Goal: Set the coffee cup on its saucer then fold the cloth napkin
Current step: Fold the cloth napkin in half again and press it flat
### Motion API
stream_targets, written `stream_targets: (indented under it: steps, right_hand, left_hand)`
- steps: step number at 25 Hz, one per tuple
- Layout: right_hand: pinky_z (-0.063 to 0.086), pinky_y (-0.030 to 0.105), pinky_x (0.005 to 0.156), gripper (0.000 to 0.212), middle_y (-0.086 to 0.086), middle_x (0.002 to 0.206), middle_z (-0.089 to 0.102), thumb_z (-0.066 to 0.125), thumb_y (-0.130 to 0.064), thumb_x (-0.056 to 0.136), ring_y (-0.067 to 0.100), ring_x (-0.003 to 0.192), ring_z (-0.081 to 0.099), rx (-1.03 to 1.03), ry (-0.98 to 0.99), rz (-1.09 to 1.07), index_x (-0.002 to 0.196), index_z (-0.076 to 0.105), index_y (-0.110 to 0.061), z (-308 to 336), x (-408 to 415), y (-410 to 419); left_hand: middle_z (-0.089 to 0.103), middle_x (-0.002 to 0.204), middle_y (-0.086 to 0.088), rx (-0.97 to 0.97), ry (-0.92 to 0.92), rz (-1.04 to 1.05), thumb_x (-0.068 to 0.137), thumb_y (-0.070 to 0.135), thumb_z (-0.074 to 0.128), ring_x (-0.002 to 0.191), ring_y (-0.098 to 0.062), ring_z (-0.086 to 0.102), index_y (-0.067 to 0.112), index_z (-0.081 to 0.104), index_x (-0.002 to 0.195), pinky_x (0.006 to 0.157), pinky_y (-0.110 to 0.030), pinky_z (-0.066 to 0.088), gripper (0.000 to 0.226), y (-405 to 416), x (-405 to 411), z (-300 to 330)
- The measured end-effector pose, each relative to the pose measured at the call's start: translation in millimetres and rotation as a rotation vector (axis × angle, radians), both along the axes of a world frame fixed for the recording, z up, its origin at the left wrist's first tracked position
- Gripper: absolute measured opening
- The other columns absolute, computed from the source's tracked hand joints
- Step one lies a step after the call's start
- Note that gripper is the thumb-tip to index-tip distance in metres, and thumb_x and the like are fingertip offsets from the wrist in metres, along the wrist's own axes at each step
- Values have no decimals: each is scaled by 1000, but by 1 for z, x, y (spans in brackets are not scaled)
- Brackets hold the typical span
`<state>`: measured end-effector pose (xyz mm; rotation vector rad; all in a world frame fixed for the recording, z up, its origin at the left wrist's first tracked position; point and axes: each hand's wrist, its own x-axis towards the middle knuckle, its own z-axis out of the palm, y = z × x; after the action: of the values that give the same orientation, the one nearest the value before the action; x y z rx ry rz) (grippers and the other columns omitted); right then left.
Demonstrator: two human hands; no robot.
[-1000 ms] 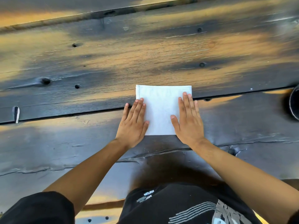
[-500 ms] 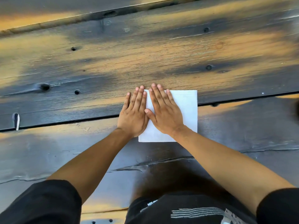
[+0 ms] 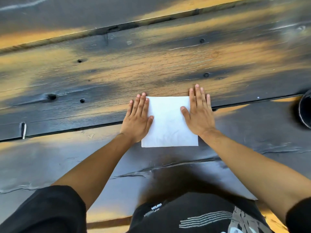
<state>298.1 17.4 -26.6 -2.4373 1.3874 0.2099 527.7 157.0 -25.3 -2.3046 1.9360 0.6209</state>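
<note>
Head view: flat hands point(image 3: 170, 115) press square white napkin point(image 3: 169, 125).

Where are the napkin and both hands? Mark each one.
napkin point(image 3: 168, 121), head view, bare middle of the white cloth.
left hand point(image 3: 138, 120), head view, back of the hand.
right hand point(image 3: 199, 115), head view, back of the hand.

The folded napkin point(image 3: 169, 121) lies on the table point(image 3: 101, 73); left hand point(image 3: 137, 119) on its left edge, right hand point(image 3: 199, 113) on its right edge.
</note>
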Motion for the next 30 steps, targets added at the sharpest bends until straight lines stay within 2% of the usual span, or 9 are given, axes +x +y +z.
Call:
stream_targets:
  steps: [4,6,9,13,17,21,25,27,30]
  right_hand:
    - [38,42,106,56,15,135,51,53,-33,94,32,123,46,-63,-270,-433,143,46,-7,25,-11,18]
    - [44,40,96,41,11,123,59,55,-25,92,30,116,52,79,-358,-623,130,55,-10,31,-20,31]
    - [49,38,86,21,8,107,65,57,-21,91,31,104,60,192,-331,-673,110,62,-12,38,-29,51]
    - [52,38,86,33,11,115,67,60,-29,93,34,106,63,316,-210,-687,120,59,-10,43,-30,76]
    - [39,25,57,16,9,97,72,58,-24,94,26,82,58,502,-263,-731,92,65,-10,44,-46,77]
    - [45,31,69,16,8,100,70,59,-18,93,24,88,61,685,-423,-846,106,63,-10,48,-81,78]
    - [52,16,54,56,14,91,70,57,0,92,19,79,62,826,-651,-819,131,47,-38,65,-121,79]
    - [59,24,61,51,11,95,72,50,4,93,21,82,69,853,-640,-764,127,57,-34,69,-135,77]
    - [64,40,76,50,17,115,73,34,14,95,35,102,72,988,-682,-772,113,71,-15,67,-151,73]
  left_hand:
    - [50,135,-22,-261,127,519,97,46,49,124,-40,49,0,48,137,104,-49,41,61,25,-14,23]
    - [54,120,-10,-213,278,834,93,54,54,105,-31,56,6,53,126,90,-42,48,58,39,-33,33]
    - [56,111,-2,-86,384,1005,91,47,63,89,-20,56,13,53,116,81,-36,51,44,51,-63,42]
    - [66,102,-5,-32,502,1238,91,31,66,93,-26,64,12,54,113,81,-37,53,32,53,-88,47]
    - [64,83,2,113,650,1312,86,27,67,80,-26,60,15,57,94,70,-31,45,18,54,-94,51]
    - [48,72,-9,170,832,1359,81,16,63,70,-23,42,11,50,69,65,-34,35,18,64,-109,59]
    - [62,84,-14,118,1073,1501,88,9,60,68,-30,60,1,56,85,54,-30,52,9,75,-119,65]
    - [69,108,-18,131,1209,1541,91,0,56,91,-36,70,-6,57,109,63,-45,63,18,81,-128,68]
    - [61,122,-15,63,1316,1553,91,-12,45,104,-37,66,17,46,131,73,-54,63,49,88,-145,69]
